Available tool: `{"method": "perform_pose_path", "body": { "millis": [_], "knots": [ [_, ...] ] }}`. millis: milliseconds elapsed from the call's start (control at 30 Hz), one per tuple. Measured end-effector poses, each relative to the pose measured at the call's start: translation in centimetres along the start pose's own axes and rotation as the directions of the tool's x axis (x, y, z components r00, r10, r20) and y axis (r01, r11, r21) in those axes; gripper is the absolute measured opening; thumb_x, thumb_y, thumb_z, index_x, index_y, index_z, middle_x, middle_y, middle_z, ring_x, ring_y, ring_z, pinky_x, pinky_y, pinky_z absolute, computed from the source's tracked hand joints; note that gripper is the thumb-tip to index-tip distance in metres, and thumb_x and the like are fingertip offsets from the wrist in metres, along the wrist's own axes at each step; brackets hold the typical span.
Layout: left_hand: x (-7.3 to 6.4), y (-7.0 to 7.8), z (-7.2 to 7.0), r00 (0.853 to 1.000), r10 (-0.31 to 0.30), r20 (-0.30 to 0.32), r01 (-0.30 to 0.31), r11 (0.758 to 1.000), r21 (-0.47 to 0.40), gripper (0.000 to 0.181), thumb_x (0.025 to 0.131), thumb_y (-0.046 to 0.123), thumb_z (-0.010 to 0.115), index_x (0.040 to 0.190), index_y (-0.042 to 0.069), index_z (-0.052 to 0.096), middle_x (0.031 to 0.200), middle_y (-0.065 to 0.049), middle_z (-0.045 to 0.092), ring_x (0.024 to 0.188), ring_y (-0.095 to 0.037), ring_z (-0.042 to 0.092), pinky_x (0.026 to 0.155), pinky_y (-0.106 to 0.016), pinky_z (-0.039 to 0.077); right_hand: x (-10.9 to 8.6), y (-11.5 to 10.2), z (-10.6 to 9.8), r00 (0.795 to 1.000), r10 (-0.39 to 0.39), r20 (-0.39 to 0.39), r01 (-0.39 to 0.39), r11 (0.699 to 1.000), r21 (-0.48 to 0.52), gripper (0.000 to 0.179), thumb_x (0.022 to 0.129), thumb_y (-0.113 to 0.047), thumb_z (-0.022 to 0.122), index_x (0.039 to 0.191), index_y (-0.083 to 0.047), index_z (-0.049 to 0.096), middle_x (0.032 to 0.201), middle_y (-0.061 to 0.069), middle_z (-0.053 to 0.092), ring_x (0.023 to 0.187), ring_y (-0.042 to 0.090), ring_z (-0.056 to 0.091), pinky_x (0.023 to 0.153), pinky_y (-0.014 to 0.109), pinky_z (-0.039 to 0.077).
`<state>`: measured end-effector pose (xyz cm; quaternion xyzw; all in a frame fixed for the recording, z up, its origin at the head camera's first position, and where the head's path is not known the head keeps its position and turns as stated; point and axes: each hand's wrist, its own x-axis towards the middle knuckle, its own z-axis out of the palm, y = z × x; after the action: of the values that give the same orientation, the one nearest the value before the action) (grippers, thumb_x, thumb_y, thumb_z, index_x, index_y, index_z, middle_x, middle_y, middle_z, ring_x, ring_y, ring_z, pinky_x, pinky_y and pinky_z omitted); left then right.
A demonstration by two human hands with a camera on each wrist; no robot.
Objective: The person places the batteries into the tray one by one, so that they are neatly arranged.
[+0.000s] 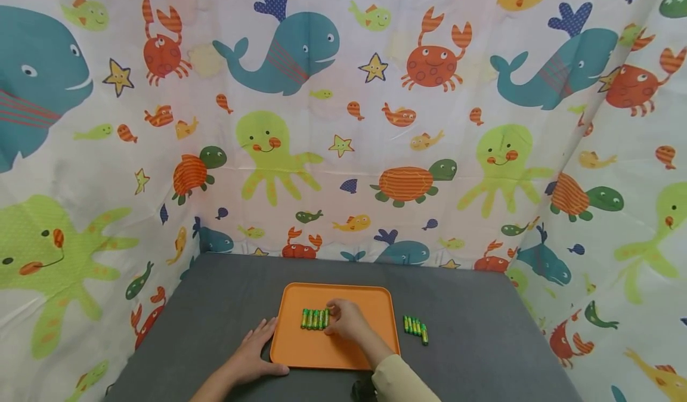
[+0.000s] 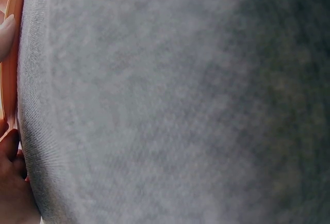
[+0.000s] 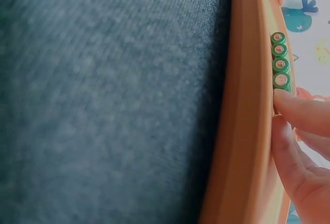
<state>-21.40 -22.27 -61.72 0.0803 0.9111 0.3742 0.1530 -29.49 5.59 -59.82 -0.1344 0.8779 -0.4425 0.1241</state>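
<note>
A row of green-and-yellow batteries [image 1: 313, 319] stands side by side on an orange tray [image 1: 292, 354]. My right hand [image 1: 349, 321] is at the row's right end, pinching the last battery [image 1: 326, 318] at its two ends between thumb and fingers. In the right wrist view, the round ends of several batteries [image 3: 280, 64] show, and the fingertip [image 3: 289, 102] covers the end of the row. My left hand [image 1: 251, 354] rests at the tray's left front corner, fingers extended along the side and thumb against the front rim.
Right of the tray, several more batteries [image 1: 412, 325] lie on the grey table [image 1: 461, 330], one [image 1: 424, 334] set slightly nearer than the others. A sea-animal-print curtain [image 1: 343, 169] encloses the back and sides. A small black object [image 1: 364, 390] sits by the right sleeve.
</note>
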Motion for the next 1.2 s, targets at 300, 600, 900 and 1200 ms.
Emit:
{"method": "perform_pose_path", "body": {
  "millis": [300,600,900,1200],
  "knots": [
    [0.0,0.4,-0.1,1.000,-0.023,-0.006,0.023,1.000,-0.011,0.122,0.069,0.060,0.086,0.161,0.008,0.026,0.166,-0.015,0.025,0.155,-0.042,0.012,0.120,-0.068,0.004,-0.7,-0.1,-0.6,1.000,0.017,0.019,-0.019,0.994,0.104,0.065,0.078,0.001,0.085,0.137,-0.001,0.058,0.115,0.015,0.063,0.081,0.020,0.065,0.065,0.035,0.056],
    [0.2,0.2,0.1,1.000,-0.005,-0.003,0.005,1.000,-0.011,0.121,0.070,0.060,0.085,0.161,0.007,0.025,0.167,-0.016,0.024,0.155,-0.043,0.012,0.119,-0.069,0.004,-2.1,0.8,-2.1,0.999,-0.039,-0.015,0.041,0.990,0.137,0.063,0.081,0.001,0.082,0.139,0.000,0.056,0.115,0.021,0.064,0.087,0.024,0.071,0.063,0.035,0.059],
    [0.7,0.4,0.0,1.000,-0.022,-0.005,0.022,1.000,0.011,0.120,0.071,0.061,0.084,0.162,0.010,0.024,0.167,-0.014,0.025,0.155,-0.042,0.013,0.120,-0.068,0.007,-3.4,1.0,-5.3,0.996,-0.057,-0.072,0.063,0.994,0.089,0.061,0.085,-0.009,0.081,0.141,-0.003,0.056,0.117,0.020,0.064,0.094,0.024,0.068,0.072,0.035,0.059],
    [0.7,0.2,0.1,1.000,0.027,-0.007,-0.027,1.000,0.006,0.120,0.073,0.059,0.084,0.161,0.006,0.023,0.166,-0.018,0.024,0.154,-0.045,0.012,0.119,-0.070,0.006,-5.1,1.2,-7.8,0.990,-0.054,-0.133,0.066,0.994,0.087,0.061,0.085,-0.021,0.083,0.140,-0.013,0.059,0.121,0.018,0.066,0.096,0.024,0.068,0.071,0.031,0.059]
  ]
}}
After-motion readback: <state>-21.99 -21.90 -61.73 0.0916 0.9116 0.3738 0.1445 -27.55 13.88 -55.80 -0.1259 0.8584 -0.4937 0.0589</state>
